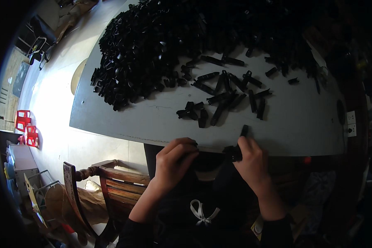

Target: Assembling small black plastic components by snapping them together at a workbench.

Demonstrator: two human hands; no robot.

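Note:
At the table's near edge my left hand (174, 160) is closed in a pinch, with a bit of a small black plastic piece (195, 143) showing at the fingertips. To its right, my right hand (254, 163) is wrapped round a long black plastic part (244, 131). One end of the part sticks up past the thumb side, and a wider dark end (232, 153) points toward my left hand. The two hands are apart. Beyond them lie several loose long black parts (221, 108) and a small cluster of short black pieces (202, 122).
A big heap of short black pieces (130, 53) covers the far left of the white table (153, 120). More dark parts fill its shadowy far side. A wooden chair (124, 186) stands at my left, red stools (32, 136) farther off. A wall socket (351, 124) is at right.

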